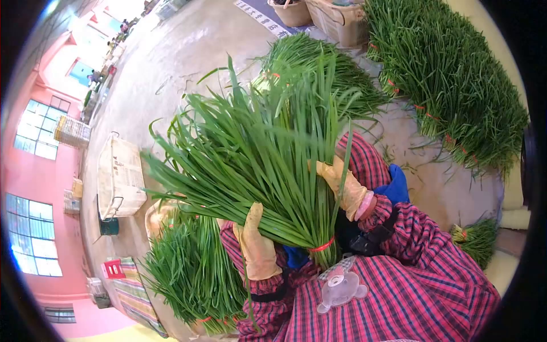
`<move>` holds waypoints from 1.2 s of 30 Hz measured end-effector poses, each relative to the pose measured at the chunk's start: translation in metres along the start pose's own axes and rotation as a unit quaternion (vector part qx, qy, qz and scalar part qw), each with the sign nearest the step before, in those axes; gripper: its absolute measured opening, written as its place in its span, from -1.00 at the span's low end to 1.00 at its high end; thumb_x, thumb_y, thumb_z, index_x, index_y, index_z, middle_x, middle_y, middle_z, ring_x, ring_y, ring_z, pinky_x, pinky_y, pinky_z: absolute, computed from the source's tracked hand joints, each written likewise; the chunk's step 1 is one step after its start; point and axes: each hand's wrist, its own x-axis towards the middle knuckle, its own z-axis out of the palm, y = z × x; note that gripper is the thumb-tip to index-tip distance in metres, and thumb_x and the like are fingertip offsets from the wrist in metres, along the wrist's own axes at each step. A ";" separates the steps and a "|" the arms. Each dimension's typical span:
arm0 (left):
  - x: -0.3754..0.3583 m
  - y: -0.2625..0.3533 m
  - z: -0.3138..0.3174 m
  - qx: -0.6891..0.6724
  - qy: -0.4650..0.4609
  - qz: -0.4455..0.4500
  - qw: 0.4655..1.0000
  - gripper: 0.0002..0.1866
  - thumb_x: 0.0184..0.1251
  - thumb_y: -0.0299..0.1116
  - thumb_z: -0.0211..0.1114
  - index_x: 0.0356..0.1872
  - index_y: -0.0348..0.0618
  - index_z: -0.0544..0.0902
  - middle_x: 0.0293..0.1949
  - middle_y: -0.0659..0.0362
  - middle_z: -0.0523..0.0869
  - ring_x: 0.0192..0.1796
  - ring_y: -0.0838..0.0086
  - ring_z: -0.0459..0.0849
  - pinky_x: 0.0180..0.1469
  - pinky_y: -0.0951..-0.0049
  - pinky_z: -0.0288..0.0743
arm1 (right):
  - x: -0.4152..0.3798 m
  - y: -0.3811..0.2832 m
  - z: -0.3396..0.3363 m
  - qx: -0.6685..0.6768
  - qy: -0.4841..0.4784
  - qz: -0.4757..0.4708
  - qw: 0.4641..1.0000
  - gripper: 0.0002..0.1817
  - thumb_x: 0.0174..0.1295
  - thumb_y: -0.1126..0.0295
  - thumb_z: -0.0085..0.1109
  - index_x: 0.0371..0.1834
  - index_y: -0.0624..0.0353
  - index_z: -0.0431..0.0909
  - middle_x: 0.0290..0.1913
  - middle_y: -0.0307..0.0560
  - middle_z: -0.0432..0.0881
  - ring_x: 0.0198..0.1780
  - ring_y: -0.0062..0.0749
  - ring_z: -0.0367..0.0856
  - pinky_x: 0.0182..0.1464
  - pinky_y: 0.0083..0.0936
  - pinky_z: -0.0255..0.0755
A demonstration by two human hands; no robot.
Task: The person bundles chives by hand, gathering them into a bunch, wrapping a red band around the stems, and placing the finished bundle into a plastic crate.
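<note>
Head view: I'm clamping the long-leaved green bundle (273, 188) between my tan-gloved left hand (254, 246) and tan-gloved right hand (346, 185), risking spillage if its thin red band (322, 245) slips.

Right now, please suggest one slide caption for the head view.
Gloved left hand and right hand hold a red-banded leafy green bundle between them, more bundles on the floor.

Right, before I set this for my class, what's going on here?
A person's gloved left hand and right hand steady a bunch of long greens between them. A red band circles its stems near the base. More greens lie in piles around the person, several showing red bands too.
</note>
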 end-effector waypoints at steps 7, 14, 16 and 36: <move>-0.002 -0.012 -0.020 0.330 -0.049 0.188 0.924 -0.71 0.33 -0.68 0.14 0.05 -0.48 0.61 0.10 -0.02 0.62 0.12 0.28 0.65 0.23 0.32 0.52 | -0.001 -0.046 0.018 0.039 0.190 -0.438 0.878 -0.52 0.26 0.65 0.13 0.27 0.22 0.37 0.20 -0.08 0.50 0.19 -0.47 0.45 0.26 -0.51 0.32; -0.008 0.001 0.002 0.107 -0.009 0.013 0.994 -0.68 0.32 -0.60 0.16 0.08 -0.34 0.65 0.15 -0.08 0.64 0.15 0.23 0.64 0.34 0.28 0.40 | -0.037 -0.048 0.046 -0.525 -0.091 -0.483 0.694 -0.53 -0.04 0.22 0.49 -0.03 0.04 0.59 -0.01 -0.15 0.62 -0.10 -0.12 0.59 -0.02 -0.28 0.48; -0.009 0.001 0.001 0.117 -0.005 0.009 0.993 -0.67 0.34 -0.58 0.16 0.10 -0.35 0.63 0.13 -0.06 0.65 0.14 0.24 0.65 0.32 0.29 0.41 | -0.029 -0.038 0.043 -0.590 -0.032 -0.445 0.673 -0.50 -0.10 0.19 0.50 -0.06 0.04 0.57 -0.06 -0.15 0.60 -0.10 -0.12 0.56 -0.05 -0.24 0.46; -0.012 -0.004 -0.008 0.474 -0.075 0.288 0.828 -0.55 0.15 -0.74 0.17 0.08 -0.20 0.67 0.08 -0.02 0.71 0.25 0.09 0.56 0.42 0.18 0.13 | -0.005 -0.029 0.040 -0.636 0.018 -0.409 0.654 -0.73 -0.12 0.25 0.45 -0.30 -0.02 0.68 -0.35 -0.17 0.52 -0.25 -0.19 0.54 -0.23 -0.27 0.46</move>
